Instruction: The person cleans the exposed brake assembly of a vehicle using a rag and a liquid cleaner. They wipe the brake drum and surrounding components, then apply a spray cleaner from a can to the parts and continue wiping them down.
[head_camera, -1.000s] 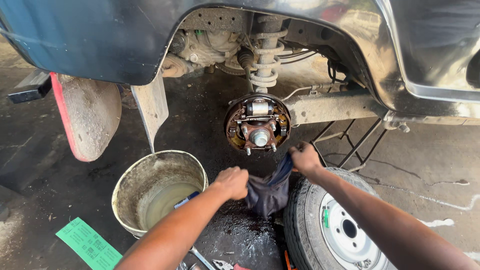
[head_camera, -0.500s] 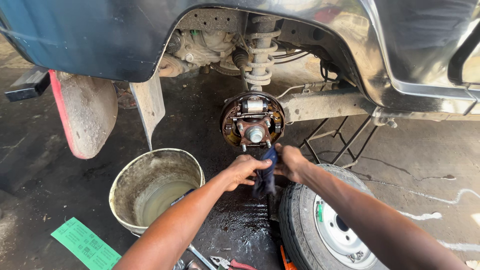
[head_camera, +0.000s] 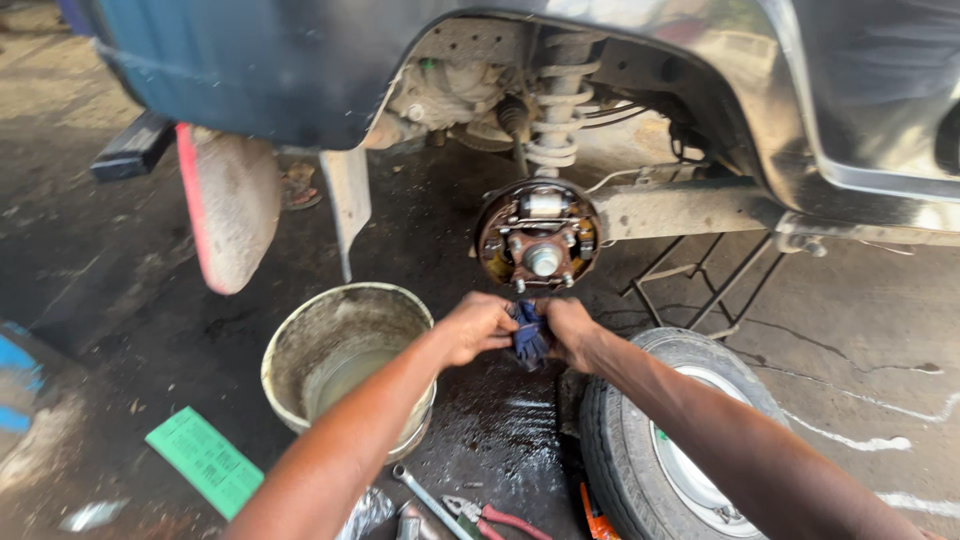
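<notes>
I am squeezing the blue rag (head_camera: 528, 338) between my left hand (head_camera: 478, 326) and right hand (head_camera: 572, 330), both grips clamped on it; the hub (head_camera: 538, 240) is lying just above them.

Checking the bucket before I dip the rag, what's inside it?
The bucket holds murky, pale liquid low down, below stained walls. The left forearm covers its near rim, and the bottom is not visible.

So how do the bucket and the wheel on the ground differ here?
The bucket stands upright and open, with murky liquid inside; the wheel lies flat on its side. The bucket is pale and grimy, by the left arm; the wheel has a black tyre around a light rim, under the right arm. Both rest on the wet, dark floor.
</notes>
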